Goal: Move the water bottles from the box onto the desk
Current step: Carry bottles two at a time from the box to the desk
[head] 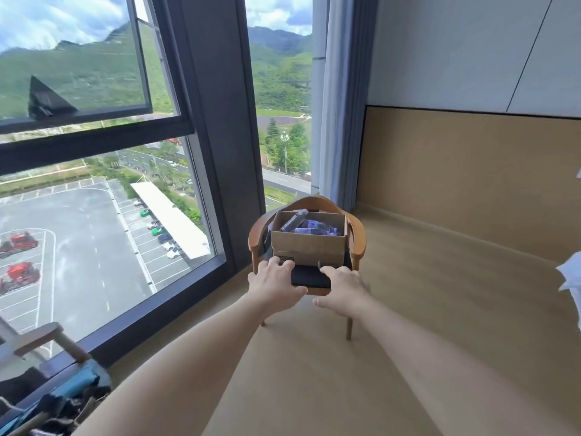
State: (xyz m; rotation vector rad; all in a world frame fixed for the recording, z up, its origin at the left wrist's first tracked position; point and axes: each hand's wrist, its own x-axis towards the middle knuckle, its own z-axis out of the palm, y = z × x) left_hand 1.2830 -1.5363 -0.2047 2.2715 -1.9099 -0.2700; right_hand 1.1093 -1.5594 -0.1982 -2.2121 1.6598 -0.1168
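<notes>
An open cardboard box (309, 247) sits on the dark seat of a wooden armchair (358, 234) by the window. Inside it lie water bottles with purple labels (311, 228), partly hidden by the box walls. My left hand (276, 283) reaches to the box's lower left corner, fingers spread and touching the box bottom or seat edge. My right hand (342, 286) stretches toward the box's lower right front, fingers apart, over the seat cushion. Neither hand holds anything. No desk is in view.
A floor-to-ceiling window (103, 184) fills the left side, with a blue-grey curtain (339, 99) behind the chair. Tan floor spreads around the chair. Another chair with clothes and bags (50, 391) is at lower left. White paper or cloth (570, 278) shows at the right edge.
</notes>
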